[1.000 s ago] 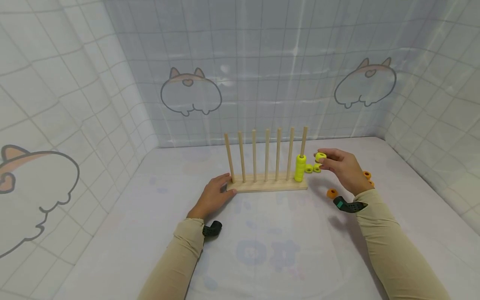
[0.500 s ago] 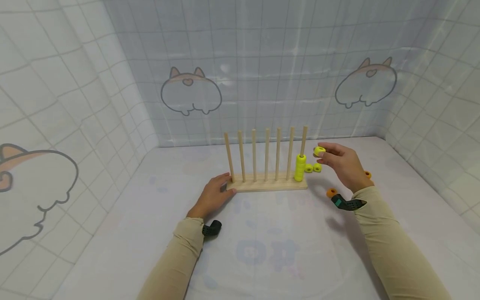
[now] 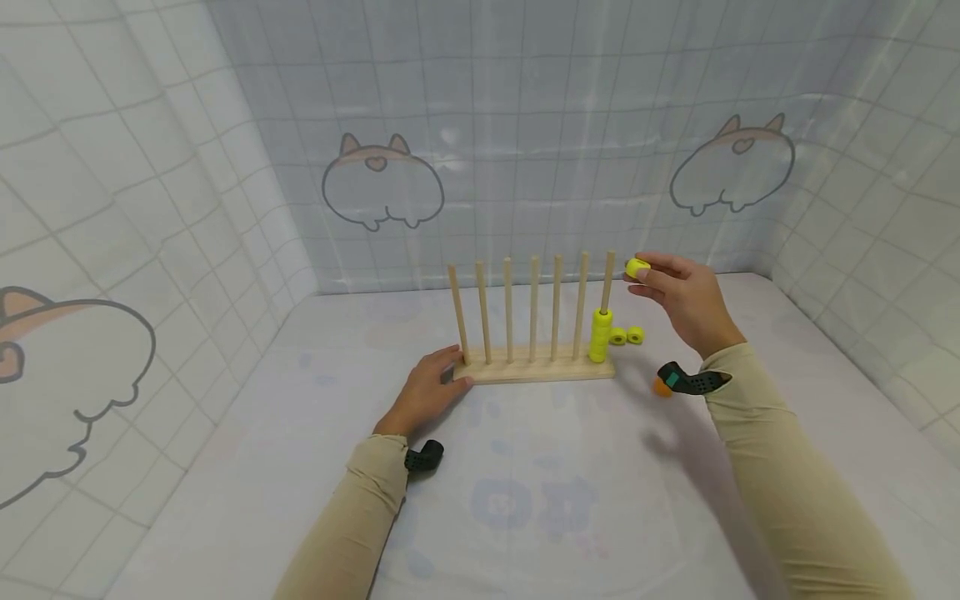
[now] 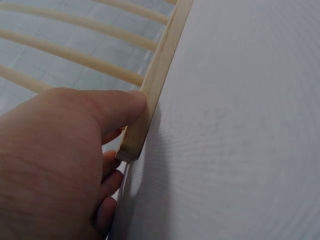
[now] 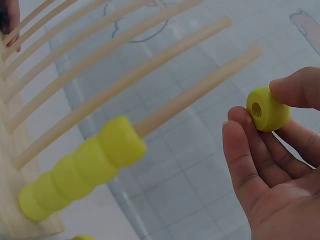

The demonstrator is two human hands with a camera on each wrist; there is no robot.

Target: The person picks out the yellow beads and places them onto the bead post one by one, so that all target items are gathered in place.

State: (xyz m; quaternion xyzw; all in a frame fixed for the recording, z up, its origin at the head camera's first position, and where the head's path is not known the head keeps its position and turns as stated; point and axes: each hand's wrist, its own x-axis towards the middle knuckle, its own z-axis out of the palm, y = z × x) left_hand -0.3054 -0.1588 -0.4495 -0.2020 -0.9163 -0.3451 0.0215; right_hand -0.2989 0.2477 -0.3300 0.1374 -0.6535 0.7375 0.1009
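A wooden peg rack point(image 3: 525, 373) with several upright dowels stands on the table. On its rightmost dowel point(image 5: 200, 92) sits a stack of yellow beads point(image 3: 600, 336) reaching about halfway up. My left hand point(image 3: 423, 392) grips the left end of the rack's base, thumb on the front edge point(image 4: 145, 117) and fingers behind. My right hand point(image 3: 690, 304) pinches a yellow bead point(image 5: 268, 109) between thumb and fingers, just right of the rightmost dowel's top and apart from it. The bead's hole faces the dowel in the right wrist view.
Two yellow beads point(image 3: 626, 336) lie on the table just right of the rack. An orange bead point(image 3: 662, 387) is partly hidden behind the right wrist's camera point(image 3: 692, 380). Tiled-pattern sheeting point(image 3: 525, 167) with cartoon drawings surrounds the table on the back and sides.
My right hand has lifted the yellow bead from beside the stack up to near the dowel's top. The left hand and the rack have stayed put.
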